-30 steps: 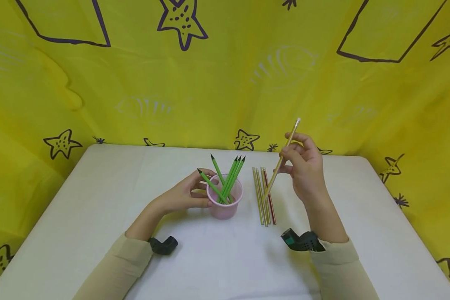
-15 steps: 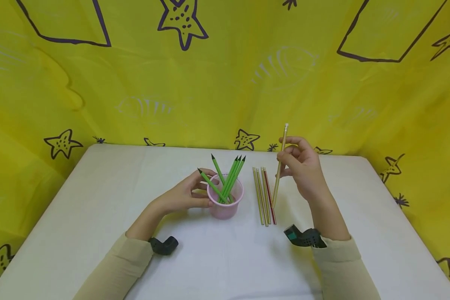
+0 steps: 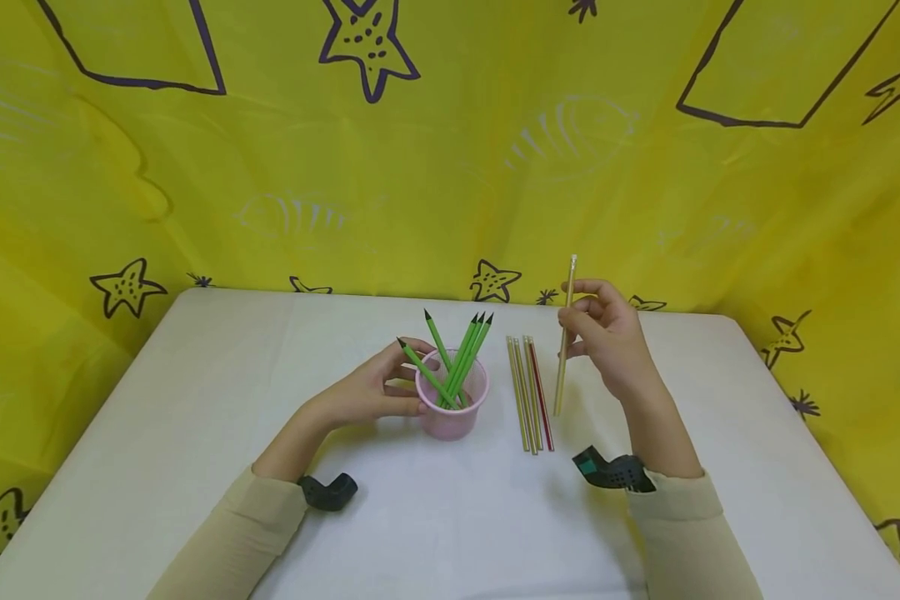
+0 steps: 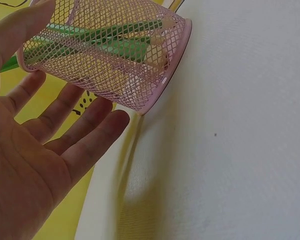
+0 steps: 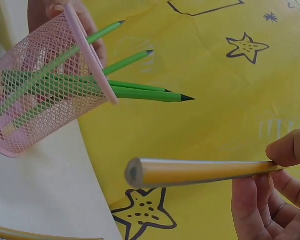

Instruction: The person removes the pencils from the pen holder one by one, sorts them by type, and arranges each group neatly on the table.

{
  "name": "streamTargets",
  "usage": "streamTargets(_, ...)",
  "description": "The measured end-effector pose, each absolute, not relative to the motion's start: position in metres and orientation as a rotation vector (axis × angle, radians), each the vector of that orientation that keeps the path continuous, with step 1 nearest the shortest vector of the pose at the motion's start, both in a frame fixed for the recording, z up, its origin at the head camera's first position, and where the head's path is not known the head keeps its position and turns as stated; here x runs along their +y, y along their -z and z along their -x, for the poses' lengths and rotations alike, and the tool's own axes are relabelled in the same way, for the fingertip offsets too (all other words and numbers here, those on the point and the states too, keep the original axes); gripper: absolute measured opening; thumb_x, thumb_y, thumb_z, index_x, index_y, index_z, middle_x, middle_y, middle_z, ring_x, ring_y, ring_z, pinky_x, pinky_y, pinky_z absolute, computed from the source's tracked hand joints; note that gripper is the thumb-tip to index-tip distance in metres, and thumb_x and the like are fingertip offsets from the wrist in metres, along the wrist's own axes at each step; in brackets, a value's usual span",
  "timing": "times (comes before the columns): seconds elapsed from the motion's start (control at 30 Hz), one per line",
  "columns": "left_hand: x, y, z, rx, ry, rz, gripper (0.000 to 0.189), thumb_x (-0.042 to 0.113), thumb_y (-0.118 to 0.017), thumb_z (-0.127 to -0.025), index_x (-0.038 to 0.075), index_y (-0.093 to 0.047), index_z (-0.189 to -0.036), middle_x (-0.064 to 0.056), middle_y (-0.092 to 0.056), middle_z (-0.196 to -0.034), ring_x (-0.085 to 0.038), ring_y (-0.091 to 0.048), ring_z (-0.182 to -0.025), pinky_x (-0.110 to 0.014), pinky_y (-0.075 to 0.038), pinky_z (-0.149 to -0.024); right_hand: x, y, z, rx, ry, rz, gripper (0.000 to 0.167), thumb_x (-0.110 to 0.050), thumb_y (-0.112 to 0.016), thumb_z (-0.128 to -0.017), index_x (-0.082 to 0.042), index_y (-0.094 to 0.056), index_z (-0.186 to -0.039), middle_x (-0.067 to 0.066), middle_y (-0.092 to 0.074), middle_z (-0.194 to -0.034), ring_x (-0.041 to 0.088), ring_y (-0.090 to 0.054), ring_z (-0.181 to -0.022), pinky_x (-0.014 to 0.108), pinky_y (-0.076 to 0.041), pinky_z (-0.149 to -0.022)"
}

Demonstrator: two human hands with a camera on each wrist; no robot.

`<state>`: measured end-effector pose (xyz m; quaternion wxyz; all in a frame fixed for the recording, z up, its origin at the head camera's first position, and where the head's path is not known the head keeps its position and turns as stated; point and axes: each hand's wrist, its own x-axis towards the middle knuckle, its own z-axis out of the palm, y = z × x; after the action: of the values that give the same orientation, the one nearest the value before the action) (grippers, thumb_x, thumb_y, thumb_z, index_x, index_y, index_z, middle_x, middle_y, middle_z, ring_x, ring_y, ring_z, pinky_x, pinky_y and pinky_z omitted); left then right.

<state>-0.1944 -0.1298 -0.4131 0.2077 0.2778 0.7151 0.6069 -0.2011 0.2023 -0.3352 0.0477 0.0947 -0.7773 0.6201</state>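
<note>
A pink mesh pencil cup (image 3: 448, 427) stands upright on the white table, with several sharpened green pencils (image 3: 465, 362) in it, black points up. My left hand (image 3: 363, 387) holds the cup at its left side, thumb in front and fingers behind; in the left wrist view the lower fingers reach beside the mesh (image 4: 110, 55). Just right of the row, my right hand (image 3: 611, 337) pinches a gold pencil (image 3: 561, 383) nearly upright between thumb and fingers. Its white eraser end is up; its flat, unsharpened end (image 5: 135, 172) points down.
Between cup and right hand, several gold pencils (image 3: 520, 400) and a red pencil (image 3: 542, 400) lie side by side on the white table (image 3: 232, 375). A yellow patterned cloth (image 3: 420, 167) hangs behind the table. Each wrist wears a black camera (image 3: 613, 469).
My right hand has tipped the gold pencil from a slant to nearly upright. Its lower end has swung right, from over the row to beside the red pencil. The left hand and cup have stayed put.
</note>
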Motion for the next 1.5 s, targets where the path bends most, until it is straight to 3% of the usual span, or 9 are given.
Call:
streamTargets(0.57,-0.129,0.412,0.195,1.998,-1.679,-0.788,0.071,0.006,-0.077,-0.086,0.008,-0.035,-0.144,-0.012,-0.045,-0.144,-0.032,-0.054,-0.126,-0.042,-0.052,-0.104,0.210,0.344,0.208,-2.462,-1.834,-0.226,0.036,-0.014,-0.059,-0.099,-0.002,-0.047,-0.131,0.001,-0.060,-0.084,0.015,-0.058,-0.067,0.031,-0.062,-0.060)
streamTargets(0.8,-0.130,0.414,0.196,1.997,-1.692,-0.800,0.069,0.008,-0.078,-0.086,0.013,-0.038,-0.142,-0.012,-0.046,-0.143,-0.032,-0.054,-0.126,-0.042,-0.052,-0.104,0.214,0.350,0.214,-2.520,-1.829,-0.219,0.037,-0.015,-0.058,-0.099,-0.002,-0.046,-0.132,0.001,-0.060,-0.086,0.016,-0.058,-0.070,0.033,-0.062,-0.061)
streamTargets(1.5,-0.131,0.413,0.194,1.975,-1.690,-0.791,0.069,0.009,-0.078,-0.086,0.013,-0.038,-0.142,-0.011,-0.045,-0.145,-0.033,-0.053,-0.127,-0.041,-0.053,-0.102,0.223,0.366,0.222,-2.747,-1.703,-0.134,0.046,-0.018,-0.056,-0.100,-0.004,-0.041,-0.141,0.018,-0.056,-0.094,0.024,-0.057,-0.078,0.032,-0.062,-0.066)
